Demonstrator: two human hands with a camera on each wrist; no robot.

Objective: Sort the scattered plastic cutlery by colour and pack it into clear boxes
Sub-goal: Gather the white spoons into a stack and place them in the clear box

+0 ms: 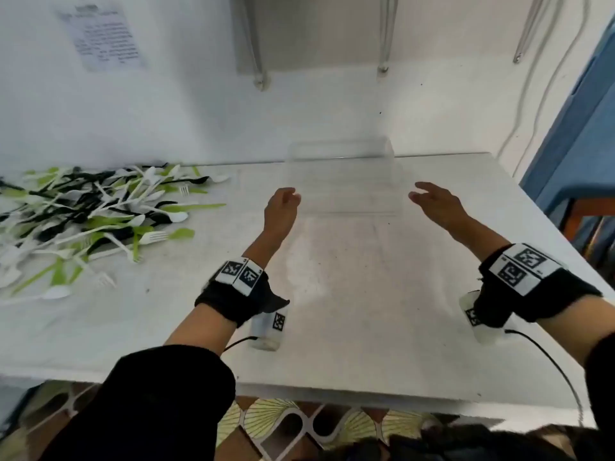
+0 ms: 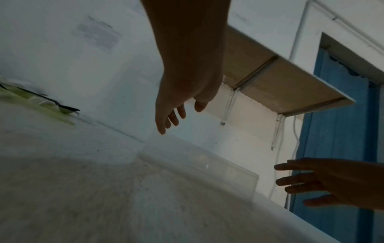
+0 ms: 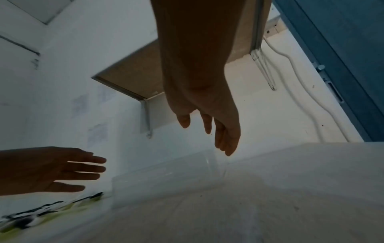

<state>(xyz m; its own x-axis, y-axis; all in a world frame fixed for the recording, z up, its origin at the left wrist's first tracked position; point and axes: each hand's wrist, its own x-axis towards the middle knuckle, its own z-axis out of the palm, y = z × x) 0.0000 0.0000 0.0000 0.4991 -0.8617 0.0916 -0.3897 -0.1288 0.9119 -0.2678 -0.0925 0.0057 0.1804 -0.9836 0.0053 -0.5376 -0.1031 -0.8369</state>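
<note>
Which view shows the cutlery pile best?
The head view: the cutlery pile lies in full on the table's left, green, white and black. The left wrist view catches only its edge; the right wrist view a blurred corner.

Plain back room, perhaps home utility corner or small workroom; blur leaves it unsure. White painted wall (image 1: 173,104) with printed notice (image 1: 103,36) stuck on. Bracketed shelf (image 2: 286,87) above worn white surface (image 1: 349,294). Loose white cable (image 1: 529,94) down wall. Blue curtain (image 2: 336,131) in doorway at right. Patterned tile floor (image 1: 283,424) below. Cutlery (image 1: 83,211) heaped loose, clear box (image 1: 342,181) by wall.
</note>
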